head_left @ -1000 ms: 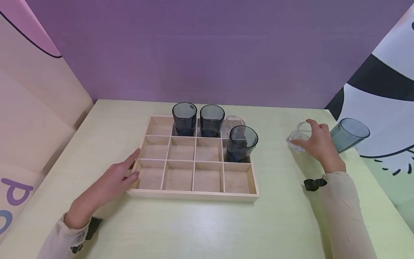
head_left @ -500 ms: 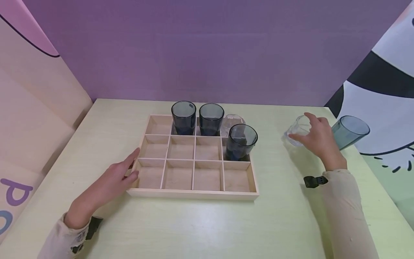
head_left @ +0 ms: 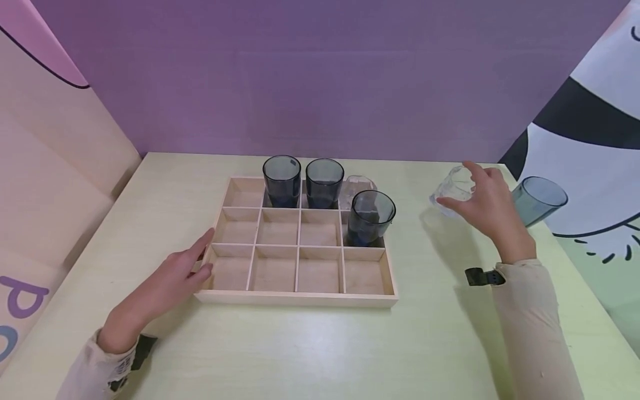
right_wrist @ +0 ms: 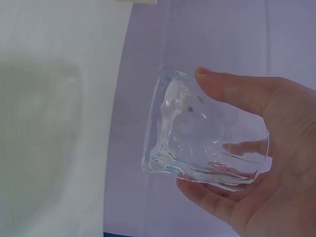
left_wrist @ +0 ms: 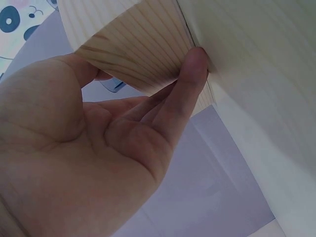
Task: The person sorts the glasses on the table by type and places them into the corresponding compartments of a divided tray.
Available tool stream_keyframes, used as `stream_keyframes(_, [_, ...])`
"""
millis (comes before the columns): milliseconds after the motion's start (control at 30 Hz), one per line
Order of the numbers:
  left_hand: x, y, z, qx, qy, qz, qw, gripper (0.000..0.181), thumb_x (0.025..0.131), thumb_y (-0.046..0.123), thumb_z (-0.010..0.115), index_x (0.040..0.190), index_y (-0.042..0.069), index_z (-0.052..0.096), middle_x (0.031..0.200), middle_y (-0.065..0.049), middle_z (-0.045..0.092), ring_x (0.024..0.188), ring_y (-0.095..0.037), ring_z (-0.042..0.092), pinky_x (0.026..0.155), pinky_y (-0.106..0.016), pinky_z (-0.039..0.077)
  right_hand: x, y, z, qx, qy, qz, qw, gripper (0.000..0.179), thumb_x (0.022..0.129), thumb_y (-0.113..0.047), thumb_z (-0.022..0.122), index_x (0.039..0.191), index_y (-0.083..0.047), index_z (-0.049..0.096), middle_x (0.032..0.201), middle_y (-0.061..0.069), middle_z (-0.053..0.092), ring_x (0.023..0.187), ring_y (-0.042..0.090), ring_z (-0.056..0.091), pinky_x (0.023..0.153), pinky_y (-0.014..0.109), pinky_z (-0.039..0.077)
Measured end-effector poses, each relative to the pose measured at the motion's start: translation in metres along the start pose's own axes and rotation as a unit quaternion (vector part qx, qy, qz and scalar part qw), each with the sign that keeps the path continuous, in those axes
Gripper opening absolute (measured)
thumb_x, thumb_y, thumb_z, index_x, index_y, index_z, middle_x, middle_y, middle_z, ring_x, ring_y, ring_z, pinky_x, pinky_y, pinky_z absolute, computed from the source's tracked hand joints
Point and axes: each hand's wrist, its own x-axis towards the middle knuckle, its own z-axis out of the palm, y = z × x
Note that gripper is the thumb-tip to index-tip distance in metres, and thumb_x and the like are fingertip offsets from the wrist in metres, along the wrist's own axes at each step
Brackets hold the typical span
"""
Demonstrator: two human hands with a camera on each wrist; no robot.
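Note:
My right hand (head_left: 492,208) holds a clear wavy-sided drinking glass (right_wrist: 197,133) just above the table, thumb on one side and fingers on the other. In the head view this clear glass (head_left: 452,186) is to the right of a divided wooden tray (head_left: 300,300). My left hand (head_left: 167,278) grips the tray's left wall, thumb by the rim and fingers against the outer side (left_wrist: 138,47). In the back row are two smoky grey glasses (head_left: 282,189) (head_left: 324,191) and another clear glass (head_left: 356,189). A third smoky glass (head_left: 369,222) sits in the middle row's rightmost compartment.
A blue-grey glass (head_left: 537,203) stands on the table just right of my right hand, partly hidden by it. A purple wall (head_left: 320,83) rises behind the table, with printed panels on both sides. The tray's front row holds no glasses.
My right hand has lifted the clear glass off the table and carried it slightly up and left. Its shadow now lies apart below it. The left hand stays at the tray.

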Motion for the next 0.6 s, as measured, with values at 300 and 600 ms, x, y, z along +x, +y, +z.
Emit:
stream_keyframes(300, [-0.001,0.0,-0.001,-0.001,0.005,-0.003,1.0,0.066,0.103,0.016,0.049,0.159,0.003,0.016,0.139,-0.033,0.05,0.111,-0.029,0.062,0.074,-0.034,0.046,-0.005,-0.021,-0.012,0.003,0.016,-0.018,0.9997,0.091,0.082,-0.039,0.08,0.153,-0.004,0.033,0.132,0.034,0.042,0.119,0.049,0.04,0.088,0.067,0.038])
stream_keyframes(600, [0.0,-0.003,0.001,0.002,0.006,0.002,1.0,0.066,0.102,0.014,0.049,0.158,0.001,0.016,0.139,-0.032,0.051,0.108,-0.028,0.062,0.074,-0.034,0.045,-0.011,-0.032,-0.021,0.023,0.037,-0.011,0.999,0.103,0.08,-0.043,0.081,0.157,-0.009,0.022,0.137,0.031,0.046,0.122,0.046,0.041,0.091,0.065,0.036])
